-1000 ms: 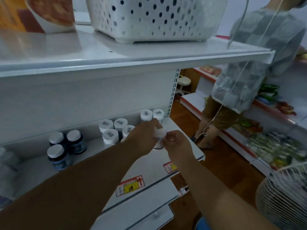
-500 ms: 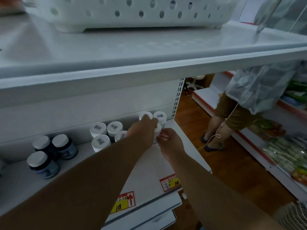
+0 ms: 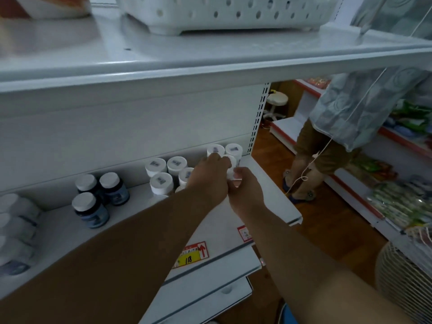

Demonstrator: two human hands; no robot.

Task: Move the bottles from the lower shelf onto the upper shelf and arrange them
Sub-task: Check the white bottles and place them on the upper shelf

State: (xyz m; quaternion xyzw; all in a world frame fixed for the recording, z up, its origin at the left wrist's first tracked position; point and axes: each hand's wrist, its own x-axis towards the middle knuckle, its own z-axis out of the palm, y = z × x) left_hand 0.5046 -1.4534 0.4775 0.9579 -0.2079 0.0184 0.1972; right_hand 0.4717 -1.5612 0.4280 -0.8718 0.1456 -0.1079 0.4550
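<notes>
Both of a person's hands reach to the far right end of the lower shelf. The left hand curls over a white bottle, its grip grasping the cap and upper body. The right hand pinches the same bottle from the near side, probably steadying it so it lifts without knocking its neighbours. Just behind the grip stand two more white-capped bottles; just left of it sits a cluster of four white bottles. Farther left stand three dark blue bottles. The upper shelf, above the grip, carries a white perforated basket but no bottles in view, so the transfer seems barely begun. Compared with half a second earlier, the hands remain on the same bottle, now closed more tightly together. Another person stands in the aisle to the right.
</notes>
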